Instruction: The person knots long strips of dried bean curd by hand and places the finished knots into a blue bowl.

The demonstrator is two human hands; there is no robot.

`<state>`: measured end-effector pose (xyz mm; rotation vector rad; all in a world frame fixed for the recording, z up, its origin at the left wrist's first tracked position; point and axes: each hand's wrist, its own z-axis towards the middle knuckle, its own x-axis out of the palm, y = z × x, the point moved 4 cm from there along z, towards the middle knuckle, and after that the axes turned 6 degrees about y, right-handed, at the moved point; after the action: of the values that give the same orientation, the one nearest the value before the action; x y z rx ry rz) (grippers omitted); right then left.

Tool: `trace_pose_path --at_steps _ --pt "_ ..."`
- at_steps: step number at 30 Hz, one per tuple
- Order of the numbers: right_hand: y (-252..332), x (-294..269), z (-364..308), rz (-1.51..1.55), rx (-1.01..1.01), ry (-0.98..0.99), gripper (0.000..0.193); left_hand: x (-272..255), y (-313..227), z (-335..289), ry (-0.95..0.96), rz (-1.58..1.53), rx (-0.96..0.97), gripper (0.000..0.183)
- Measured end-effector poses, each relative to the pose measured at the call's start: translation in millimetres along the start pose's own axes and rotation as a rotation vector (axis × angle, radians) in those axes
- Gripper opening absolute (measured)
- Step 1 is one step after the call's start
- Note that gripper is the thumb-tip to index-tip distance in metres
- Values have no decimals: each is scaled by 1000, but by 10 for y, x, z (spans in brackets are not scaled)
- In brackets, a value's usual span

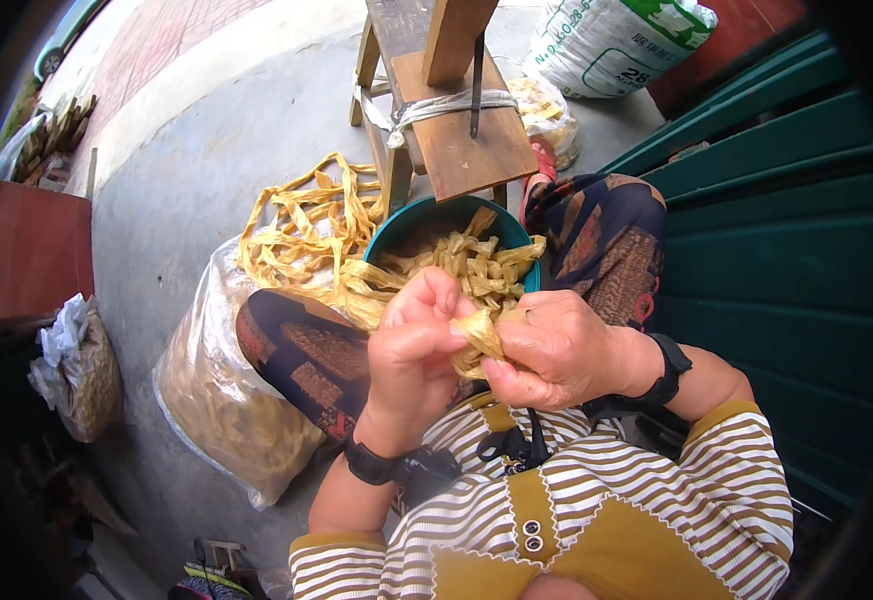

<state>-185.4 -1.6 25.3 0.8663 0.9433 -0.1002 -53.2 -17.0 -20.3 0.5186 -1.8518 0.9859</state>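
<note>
Yellow husk strip [479, 335] between both hands' fingers [427, 300]; teal basin [397, 232] beyond.

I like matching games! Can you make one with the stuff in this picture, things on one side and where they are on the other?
Things:
1. yellow strip
2. teal bowl
3. clear plastic sack
4. wooden bench

Places:
A. on the ground by the person's left knee
B. pinched between the left hand and right hand
C. beyond the bowl, with cord tied round it
D. between the knees, full of strips

Pairs: 1-B, 2-D, 3-A, 4-C
</note>
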Motion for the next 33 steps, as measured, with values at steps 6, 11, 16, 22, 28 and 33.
trace_pose_path --at_steps 6,11,16,22,28,33 --pt "-17 53 -35 -51 -100 -19 20 97 -168 -112 -21 302 -91 26" --pt "-7 71 -22 34 7 7 21 -66 -212 -112 -28 237 -129 24" --pt "-43 45 -25 -14 -11 60 22 -62 -61 -121 81 251 -105 28" --pt "-44 -7 -11 -192 28 23 25 31 -282 -153 -156 751 -201 29" --pt "-83 65 79 -174 51 295 30 -180 -178 -157 82 1639 -51 22" --pt "-373 -227 -28 114 99 374 26 -207 -372 -262 -113 1924 335 17"
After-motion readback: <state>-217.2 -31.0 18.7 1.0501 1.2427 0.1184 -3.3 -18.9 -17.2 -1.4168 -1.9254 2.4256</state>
